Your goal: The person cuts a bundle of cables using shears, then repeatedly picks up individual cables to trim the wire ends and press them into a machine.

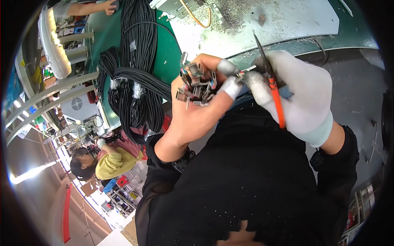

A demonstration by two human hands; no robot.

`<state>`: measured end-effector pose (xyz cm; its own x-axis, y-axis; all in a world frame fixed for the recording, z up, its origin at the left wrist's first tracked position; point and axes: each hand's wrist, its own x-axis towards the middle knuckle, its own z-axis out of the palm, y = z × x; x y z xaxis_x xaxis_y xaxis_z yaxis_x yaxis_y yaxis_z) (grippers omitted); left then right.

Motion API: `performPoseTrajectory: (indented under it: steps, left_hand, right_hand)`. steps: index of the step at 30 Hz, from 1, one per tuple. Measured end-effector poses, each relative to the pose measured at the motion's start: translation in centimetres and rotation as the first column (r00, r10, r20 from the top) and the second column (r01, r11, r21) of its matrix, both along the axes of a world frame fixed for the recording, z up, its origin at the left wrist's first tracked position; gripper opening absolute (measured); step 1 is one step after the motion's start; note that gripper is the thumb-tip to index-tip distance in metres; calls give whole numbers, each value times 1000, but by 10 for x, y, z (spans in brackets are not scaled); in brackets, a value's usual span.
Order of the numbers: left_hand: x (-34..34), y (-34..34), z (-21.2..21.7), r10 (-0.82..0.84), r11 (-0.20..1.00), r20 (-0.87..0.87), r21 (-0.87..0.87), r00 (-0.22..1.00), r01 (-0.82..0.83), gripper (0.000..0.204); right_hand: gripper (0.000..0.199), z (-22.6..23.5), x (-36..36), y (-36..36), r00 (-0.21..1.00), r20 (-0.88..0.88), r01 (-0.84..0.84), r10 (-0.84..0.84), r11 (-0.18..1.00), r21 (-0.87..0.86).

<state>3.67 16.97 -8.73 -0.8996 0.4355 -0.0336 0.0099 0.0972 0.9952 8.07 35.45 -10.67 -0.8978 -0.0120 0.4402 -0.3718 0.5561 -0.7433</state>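
My left hand [186, 121], bare except for pale covers on the thumb and index fingertip, is closed around a cluster of small metal connectors [199, 88] with coloured wire ends. Its thumb and index finger meet at a small light-coloured piece [247, 69]. Against that same piece are the fingertips of my right hand [303, 92], which wears a white glove. This hand also holds a slim pointed tool [277, 104] with an orange handle and dark metal tip, pointing away from me. Its exact kind is hard to tell.
Thick bundles of black cable [137, 28] lie left on the green table [166, 53]. Ahead is a white board [283, 22] strewn with small metal pieces [236, 16], beside a machine [174, 7]. Another person's hand [108, 7] reaches in at upper left; a person in yellow [117, 164] works farther left.
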Motion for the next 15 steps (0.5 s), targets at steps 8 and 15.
performPoseTrajectory:
  steps: [8,15]
  left_hand:
    - [-5,1,-5,-1,998,-144,-61,990,-7,19]
    - [0,10,-12,-35,994,-432,-110,901,-14,26]
  right_hand:
    - [23,5,9,-3,999,36,17,-30,945,326]
    - [11,-3,12,-7,951,280,-68,133,970,-232]
